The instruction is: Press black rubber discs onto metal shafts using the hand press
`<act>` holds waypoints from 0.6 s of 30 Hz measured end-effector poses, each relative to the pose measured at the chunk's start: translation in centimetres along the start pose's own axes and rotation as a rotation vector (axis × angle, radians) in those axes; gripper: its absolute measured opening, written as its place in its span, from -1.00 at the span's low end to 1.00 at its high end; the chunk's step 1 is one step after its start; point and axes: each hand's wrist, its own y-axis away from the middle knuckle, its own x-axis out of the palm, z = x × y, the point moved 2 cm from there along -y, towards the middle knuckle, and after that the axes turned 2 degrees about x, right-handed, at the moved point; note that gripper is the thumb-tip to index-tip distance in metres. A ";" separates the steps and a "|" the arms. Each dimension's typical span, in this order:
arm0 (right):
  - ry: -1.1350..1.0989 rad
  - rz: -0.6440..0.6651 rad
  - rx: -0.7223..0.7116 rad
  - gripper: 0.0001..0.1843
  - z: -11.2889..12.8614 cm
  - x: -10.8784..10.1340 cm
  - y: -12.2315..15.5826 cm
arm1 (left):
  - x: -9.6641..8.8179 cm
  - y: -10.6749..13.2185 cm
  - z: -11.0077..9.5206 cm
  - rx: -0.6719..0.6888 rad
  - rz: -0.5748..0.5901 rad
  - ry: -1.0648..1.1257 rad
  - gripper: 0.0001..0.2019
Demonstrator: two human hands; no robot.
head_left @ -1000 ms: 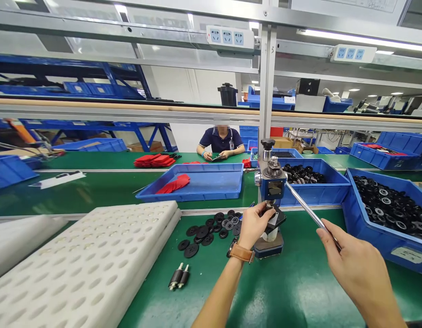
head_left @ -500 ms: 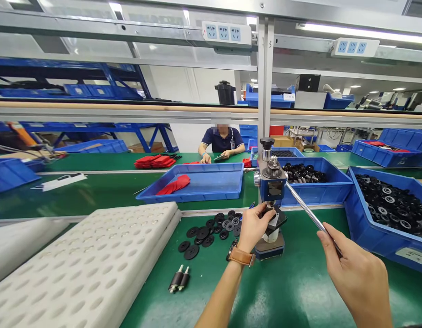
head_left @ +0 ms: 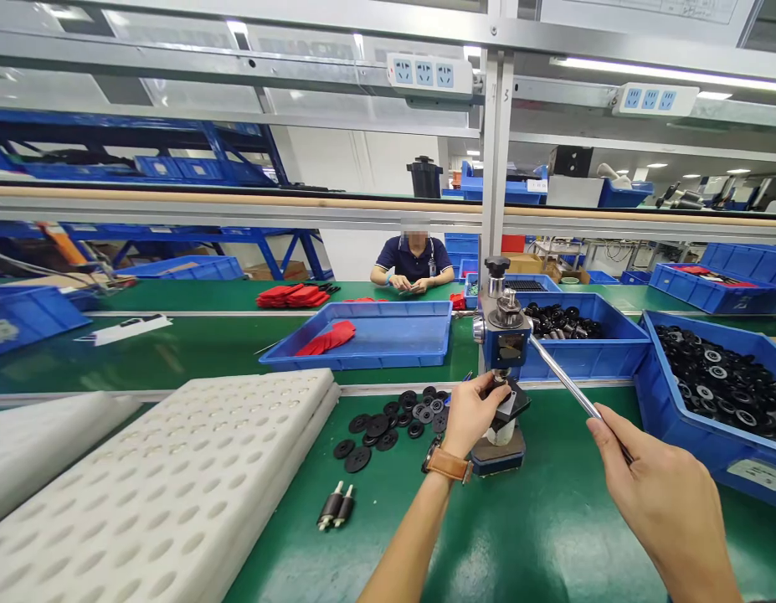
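A blue hand press (head_left: 510, 345) stands upright on the green table, its ram above a dark plate (head_left: 516, 404). My left hand (head_left: 474, 412), with a brown-strapped watch on the wrist, reaches under the ram; its fingers are closed around a small part there that I cannot make out. In my right hand (head_left: 655, 477) is the press's long metal lever (head_left: 567, 378), gripped near its lower end. Left of the press lie several black round discs (head_left: 378, 425), flat and partly overlapping. Two dark rollers with white shaft ends (head_left: 336, 507) rest nearer to me.
White foam trays (head_left: 167, 477) with round holes fill the left. Blue bins of black parts (head_left: 707, 419) stand at the right, and a shallow blue tray (head_left: 400, 360) with red pieces (head_left: 330, 338) lies behind the discs. Across the table sits a person (head_left: 413, 261).
The view has shifted slightly, so everything sits a little further right. Both my hands keep their hold at the press. The person opposite has brought their hands together.
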 end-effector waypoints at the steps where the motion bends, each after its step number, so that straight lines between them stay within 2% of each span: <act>1: -0.019 -0.038 0.008 -0.36 0.1 0.2 0.2 | 0.0 0.0 0.0 0.001 0.001 0.000 -0.76; 5: -0.136 -0.160 0.019 -0.40 0.3 0.9 0.9 | 0.0 0.1 0.0 -0.003 -0.003 -0.006 -0.77; 10: -0.197 -0.145 0.010 -0.48 0.4 0.8 1.1 | -0.1 0.2 -0.1 -0.025 -0.003 -0.025 -0.75; 15: -0.256 -0.241 -0.004 -0.69 0.7 1.8 1.8 | -0.1 0.3 0.0 -0.041 0.000 -0.026 -0.75; 18: -0.286 -0.249 0.009 -0.68 0.6 2.4 2.1 | -0.1 0.3 0.2 -0.041 0.005 -0.014 -0.75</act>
